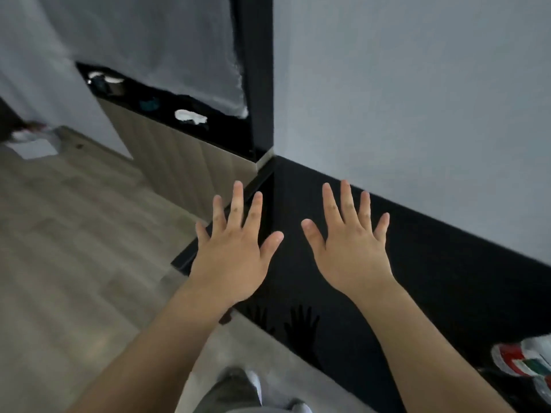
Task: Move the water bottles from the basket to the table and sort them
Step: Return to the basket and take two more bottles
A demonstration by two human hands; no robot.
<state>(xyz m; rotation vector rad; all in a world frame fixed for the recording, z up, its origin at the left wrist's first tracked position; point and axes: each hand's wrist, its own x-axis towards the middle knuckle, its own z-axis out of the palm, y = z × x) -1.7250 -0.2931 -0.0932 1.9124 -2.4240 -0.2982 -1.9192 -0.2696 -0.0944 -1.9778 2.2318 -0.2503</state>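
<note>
My left hand (235, 242) and my right hand (350, 242) are held out side by side, palms down, fingers spread, with nothing in them. They hover over the near left corner of a glossy black table (387, 293), which reflects both hands. At the right edge of the view, blurred bottles with red, white and green labels (524, 359) lie on the table. No basket is in view.
A grey wall (417, 114) rises behind the table, with a black vertical post (258, 84) at its corner. A wood-look floor (74, 248) spreads to the left. A black ledge (167, 111) along the left wall carries blurred white items. My foot (238, 386) shows at the bottom.
</note>
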